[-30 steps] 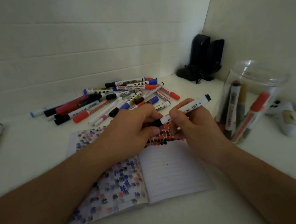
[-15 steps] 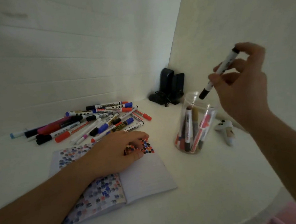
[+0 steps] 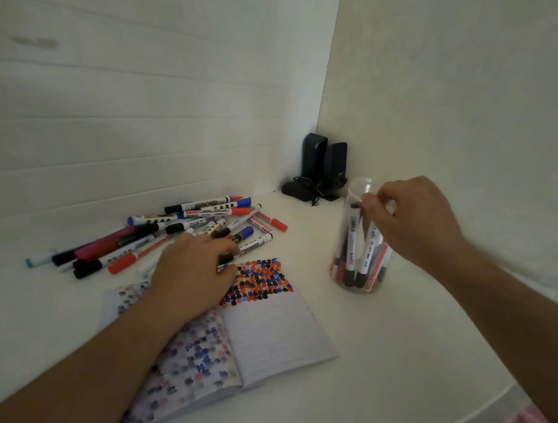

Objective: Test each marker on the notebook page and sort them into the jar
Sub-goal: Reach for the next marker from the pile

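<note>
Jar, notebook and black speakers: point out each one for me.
jar [image 3: 356,282], head view, on the clear lower wall near the base.
notebook [image 3: 277,335], head view, on the blank lined right page.
black speakers [image 3: 314,154], head view, on the front of the taller left speaker.

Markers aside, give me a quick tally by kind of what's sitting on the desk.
Notebook: 1
Jar: 1
Dark speakers: 2
Total: 4
</note>
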{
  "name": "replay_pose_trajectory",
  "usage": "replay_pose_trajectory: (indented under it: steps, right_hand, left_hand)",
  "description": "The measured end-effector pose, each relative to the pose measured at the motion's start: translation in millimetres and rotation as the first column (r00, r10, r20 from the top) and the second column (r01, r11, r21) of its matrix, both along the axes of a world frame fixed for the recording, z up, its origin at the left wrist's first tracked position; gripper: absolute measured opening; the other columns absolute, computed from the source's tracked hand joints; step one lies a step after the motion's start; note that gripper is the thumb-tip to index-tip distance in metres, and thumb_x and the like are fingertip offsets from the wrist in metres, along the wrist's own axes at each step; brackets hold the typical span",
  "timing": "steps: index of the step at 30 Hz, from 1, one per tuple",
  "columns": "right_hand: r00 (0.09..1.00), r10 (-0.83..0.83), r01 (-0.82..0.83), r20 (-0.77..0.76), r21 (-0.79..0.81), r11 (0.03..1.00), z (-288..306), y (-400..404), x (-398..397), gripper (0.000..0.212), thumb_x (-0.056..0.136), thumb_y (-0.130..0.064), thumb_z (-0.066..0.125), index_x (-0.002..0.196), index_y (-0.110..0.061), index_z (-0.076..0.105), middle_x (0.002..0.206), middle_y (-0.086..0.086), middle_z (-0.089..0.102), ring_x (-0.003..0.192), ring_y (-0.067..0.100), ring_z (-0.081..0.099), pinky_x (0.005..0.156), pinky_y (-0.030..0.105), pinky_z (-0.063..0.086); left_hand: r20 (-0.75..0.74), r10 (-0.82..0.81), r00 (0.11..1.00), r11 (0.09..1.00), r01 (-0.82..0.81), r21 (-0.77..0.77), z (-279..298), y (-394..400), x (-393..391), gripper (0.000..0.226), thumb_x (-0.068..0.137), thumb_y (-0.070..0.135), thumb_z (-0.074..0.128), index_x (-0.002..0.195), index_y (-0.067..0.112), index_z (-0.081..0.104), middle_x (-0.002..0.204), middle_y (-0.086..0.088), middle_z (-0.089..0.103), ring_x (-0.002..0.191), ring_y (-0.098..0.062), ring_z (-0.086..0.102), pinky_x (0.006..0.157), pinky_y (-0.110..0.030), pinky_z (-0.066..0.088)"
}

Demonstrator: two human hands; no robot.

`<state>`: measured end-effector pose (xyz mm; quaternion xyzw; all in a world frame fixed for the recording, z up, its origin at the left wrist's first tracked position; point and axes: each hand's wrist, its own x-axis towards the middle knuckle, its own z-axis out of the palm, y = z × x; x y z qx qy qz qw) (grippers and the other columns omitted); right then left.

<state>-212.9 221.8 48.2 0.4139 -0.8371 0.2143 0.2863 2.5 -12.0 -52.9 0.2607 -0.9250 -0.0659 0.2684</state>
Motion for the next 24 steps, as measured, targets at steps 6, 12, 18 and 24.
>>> replay_pose_trajectory:
  steps: [6,12,18,24]
  right_hand:
    - [0.921,0.173,-0.277,-0.349,-0.275,0.921,-5.0,-16.5,34.5,0.013,0.093,-0.024,0.065,0.097,-0.014,0.073,0.111,0.008,0.062,0.110,0.035,0.052,0.084,0.046,0.041]
    - [0.878,0.454,-0.477,0.150,0.199,0.856,-69.9,-91.5,63.4,0.039,0.101,-0.024,0.053,0.140,-0.031,0.055,0.136,-0.006,0.049,0.121,0.014,0.042,0.100,0.033,0.045]
    - [0.914,0.371,-0.405,0.164,0.430,0.807,-93.9,-159.9,42.4,0.038,0.101,-0.043,0.053,0.138,-0.044,0.050,0.132,0.003,0.043,0.127,0.029,0.036,0.104,0.047,0.042]
    - [0.873,0.486,-0.426,-0.051,0.409,0.807,-92.6,-160.5,45.9,0.025,0.099,-0.040,0.058,0.122,-0.031,0.061,0.124,-0.004,0.059,0.122,0.025,0.047,0.105,0.049,0.036]
  left_hand:
    - [0.059,0.196,0.979,0.980,-0.195,-0.029,1.1,-15.9,3.1,0.028,0.089,0.051,0.062,0.117,0.048,0.065,0.092,0.010,0.045,0.093,-0.014,0.038,0.085,-0.036,0.044]
    - [0.118,0.221,0.968,0.975,-0.217,-0.046,1.9,-20.4,-2.6,0.026,0.090,0.059,0.059,0.114,0.051,0.068,0.093,0.007,0.042,0.096,-0.017,0.038,0.085,-0.038,0.041]
    - [0.119,0.205,0.972,0.978,-0.199,-0.060,-1.5,-22.5,-3.5,0.026,0.091,0.059,0.057,0.113,0.052,0.069,0.090,0.007,0.042,0.092,-0.016,0.037,0.078,-0.036,0.036]
    - [0.051,0.155,0.987,0.984,-0.149,-0.097,-2.7,-22.1,-1.0,0.030,0.091,0.057,0.058,0.116,0.045,0.067,0.094,0.008,0.048,0.093,-0.015,0.041,0.077,-0.035,0.034]
